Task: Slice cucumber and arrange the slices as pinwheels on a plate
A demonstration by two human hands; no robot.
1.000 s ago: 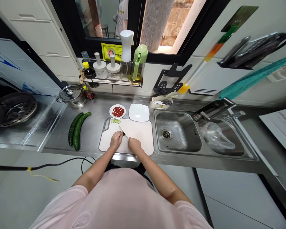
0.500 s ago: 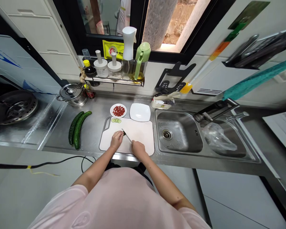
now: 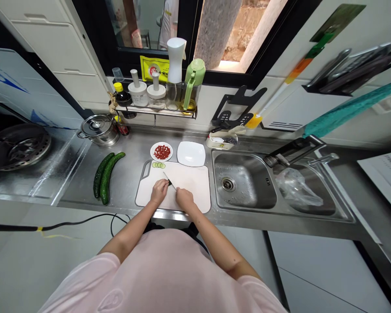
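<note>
On the white cutting board (image 3: 195, 178), my right hand (image 3: 184, 198) is closed around the handle of a knife (image 3: 170, 181), whose blade slants toward the upper left. My left hand (image 3: 159, 191) is closed on a small dark green piece of cucumber (image 3: 170, 183), mostly hidden by the fingers and right beside the blade. A short row of pale green cucumber slices (image 3: 158, 165) lies at the board's far left edge. Behind the board are a small plate of chopped red pieces (image 3: 162, 152) and a white square plate (image 3: 191, 154).
Two whole cucumbers (image 3: 108, 178) lie left of the board. Further back stands a lidded steel pot (image 3: 99, 130). On the right is a double sink (image 3: 244, 180) with a plastic bag (image 3: 296, 187) in its far basin. A rack (image 3: 156, 111) of condiments hangs below the window.
My right hand has moved slightly left and up with the knife, and the blade tip reaches further past the cucumber piece. My left hand has stayed nearly still.
</note>
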